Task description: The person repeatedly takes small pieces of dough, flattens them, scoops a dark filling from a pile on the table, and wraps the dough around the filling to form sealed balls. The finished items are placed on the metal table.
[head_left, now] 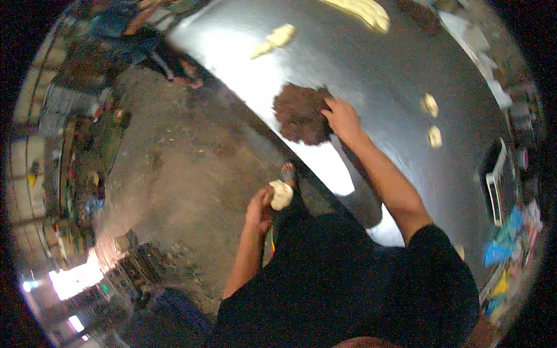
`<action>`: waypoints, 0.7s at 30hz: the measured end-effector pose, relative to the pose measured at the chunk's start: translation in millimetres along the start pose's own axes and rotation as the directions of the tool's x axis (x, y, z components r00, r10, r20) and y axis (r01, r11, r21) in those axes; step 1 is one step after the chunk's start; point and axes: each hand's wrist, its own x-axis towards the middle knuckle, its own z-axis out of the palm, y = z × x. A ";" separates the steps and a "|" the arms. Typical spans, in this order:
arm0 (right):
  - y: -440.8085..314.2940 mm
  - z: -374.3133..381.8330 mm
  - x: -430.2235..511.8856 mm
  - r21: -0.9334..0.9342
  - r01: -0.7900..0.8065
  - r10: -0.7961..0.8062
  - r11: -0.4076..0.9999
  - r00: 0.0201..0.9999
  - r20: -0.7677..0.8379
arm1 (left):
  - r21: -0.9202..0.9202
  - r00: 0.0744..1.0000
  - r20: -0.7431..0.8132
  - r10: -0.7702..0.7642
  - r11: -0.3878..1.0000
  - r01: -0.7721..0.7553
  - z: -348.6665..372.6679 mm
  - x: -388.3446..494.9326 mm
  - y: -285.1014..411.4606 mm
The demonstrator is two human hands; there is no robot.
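My left hand [260, 211] holds a flattened piece of pale dough [281, 195] out over the floor, beside the table edge. My right hand [345, 116] reaches over the metal table [391, 87], fingertips at the right edge of a dark brown, crumbly mound [302, 115]. Blur hides whether those fingers pinch any of the brown mass. Beyond the mound lies a pale dough piece [280, 35] with a narrower strip of dough [260, 51] against it.
A larger dough slab [365, 12] lies at the far side. Two small dough pieces [431, 105] [434, 136] sit to the right, near a white-framed object [496, 187]. Plastic bags [504, 243] lie at the right rim. Another person [143, 39] is at the upper left, over bare floor [174, 174].
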 end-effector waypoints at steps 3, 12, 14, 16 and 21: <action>-8.8 0.4 -3.5 0.035 -0.068 0.065 0.997 0.994 0.084 | 0.066 0.998 -0.021 -0.060 0.996 0.061 7.2 9.6 11.0; -81.0 -131.7 -65.0 0.574 0.308 -0.085 0.759 0.920 -0.382 | 0.125 0.843 0.388 0.373 0.885 -0.449 199.5 -26.6 42.3; -92.3 -149.7 -82.2 0.176 0.487 -0.373 0.855 0.815 -0.444 | -0.027 0.783 0.463 0.415 0.890 -0.456 227.5 -40.1 41.4; -87.1 -167.5 -99.6 -0.212 0.342 -0.402 0.915 0.770 -0.496 | 0.098 0.811 0.488 0.323 0.903 -0.419 240.5 -50.4 38.2; -35.6 -198.4 -126.6 0.302 0.139 0.013 0.943 0.891 -0.453 | 0.331 0.761 0.598 0.252 0.787 -0.520 249.6 -61.6 11.8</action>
